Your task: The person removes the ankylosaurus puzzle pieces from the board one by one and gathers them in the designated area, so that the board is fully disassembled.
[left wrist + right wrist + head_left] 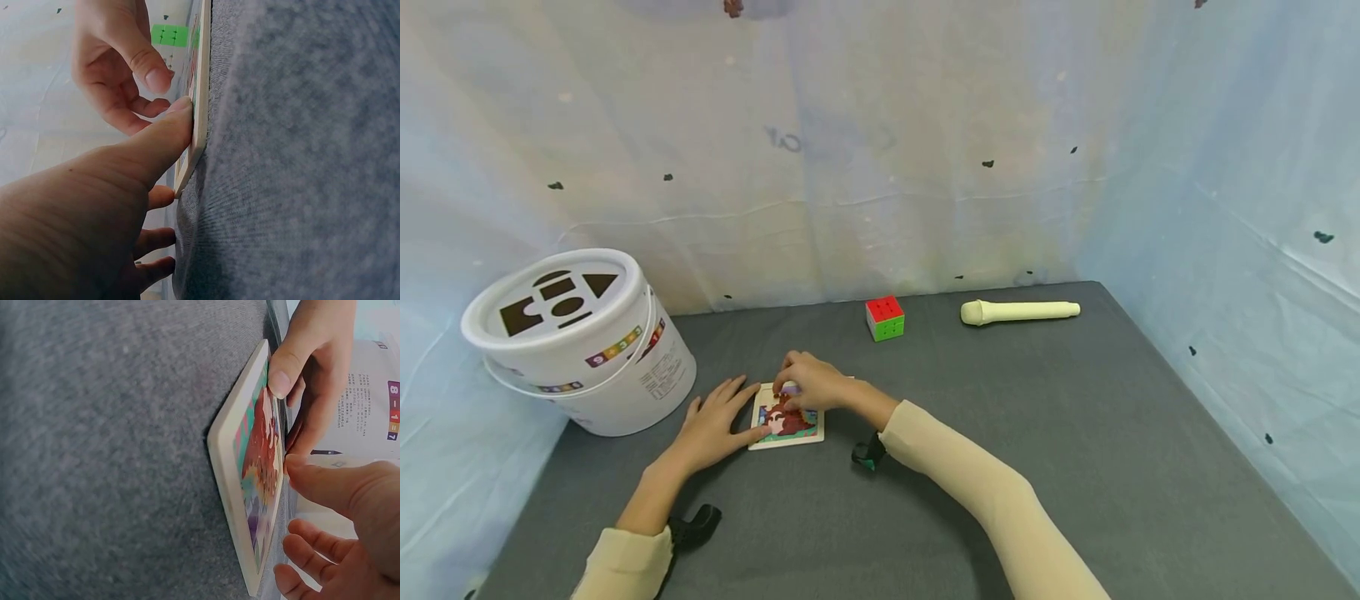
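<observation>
A small square wooden picture puzzle [787, 423] lies flat, with a reddish-brown animal on a green ground and a pale wooden border. My left hand [711, 425] is spread at its left side, and the thumb [178, 112] rests on the puzzle's near edge. Over the puzzle's upper part, my right hand [812, 383] has loosely bent fingers. A gap shows between its thumb [312, 478] and the other fingers [306, 550], with nothing visible held there. The right hand hides part of the picture.
A white lidded bucket [658, 367] with shape cut-outs stands at the left. A puzzle cube [886, 319] with red and green sides sits behind the puzzle. Farther right lies a pale yellow microphone-shaped thing [1022, 312]. Grey cloth [1075, 433] covers the table; pale sheets hang around it.
</observation>
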Demonstrator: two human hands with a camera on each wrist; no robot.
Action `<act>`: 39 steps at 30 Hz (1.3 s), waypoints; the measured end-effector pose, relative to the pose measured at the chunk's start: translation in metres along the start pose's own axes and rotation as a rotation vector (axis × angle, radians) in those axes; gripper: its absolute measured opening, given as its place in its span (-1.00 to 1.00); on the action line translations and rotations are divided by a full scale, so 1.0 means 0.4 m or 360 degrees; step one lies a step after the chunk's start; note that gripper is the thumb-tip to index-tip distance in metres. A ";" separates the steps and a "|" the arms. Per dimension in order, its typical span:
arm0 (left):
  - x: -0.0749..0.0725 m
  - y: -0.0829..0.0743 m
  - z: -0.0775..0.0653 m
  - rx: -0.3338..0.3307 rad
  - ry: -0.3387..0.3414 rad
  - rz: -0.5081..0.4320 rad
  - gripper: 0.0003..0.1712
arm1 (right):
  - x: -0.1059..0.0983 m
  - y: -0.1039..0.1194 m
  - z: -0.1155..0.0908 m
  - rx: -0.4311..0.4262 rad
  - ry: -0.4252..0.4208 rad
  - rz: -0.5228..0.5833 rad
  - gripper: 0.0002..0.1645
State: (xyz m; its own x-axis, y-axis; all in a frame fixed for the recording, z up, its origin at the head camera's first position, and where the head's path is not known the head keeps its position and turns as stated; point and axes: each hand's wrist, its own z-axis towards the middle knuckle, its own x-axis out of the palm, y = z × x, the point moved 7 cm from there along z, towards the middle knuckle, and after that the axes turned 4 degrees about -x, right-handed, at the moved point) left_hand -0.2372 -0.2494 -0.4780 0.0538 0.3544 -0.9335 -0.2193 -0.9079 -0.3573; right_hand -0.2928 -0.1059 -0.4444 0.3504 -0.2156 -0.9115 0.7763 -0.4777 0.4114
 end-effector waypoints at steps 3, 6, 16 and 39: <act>0.001 0.002 -0.001 -0.0003 0.0007 0.0005 0.00 | 0.004 -0.003 0.001 0.0006 -0.0006 -0.0003 -0.68; 0.001 0.002 -0.002 -0.0006 0.0010 0.0007 0.00 | 0.008 -0.004 0.006 0.0006 -0.0007 -0.0006 -0.69; 0.005 0.005 -0.005 0.0004 0.0008 0.0014 0.00 | 0.019 0.006 0.013 0.0037 0.0019 -0.0008 -0.71; 0.003 0.005 0.001 0.0017 -0.0004 0.0023 0.00 | 0.027 0.013 0.013 0.0087 0.0053 -0.0046 -0.66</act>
State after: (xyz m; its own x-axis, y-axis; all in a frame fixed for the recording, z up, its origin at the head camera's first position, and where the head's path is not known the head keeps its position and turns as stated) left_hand -0.2379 -0.2506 -0.4798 0.0483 0.3416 -0.9386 -0.2302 -0.9106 -0.3432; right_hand -0.2878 -0.1151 -0.4523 0.3461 -0.1726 -0.9222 0.7568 -0.5295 0.3832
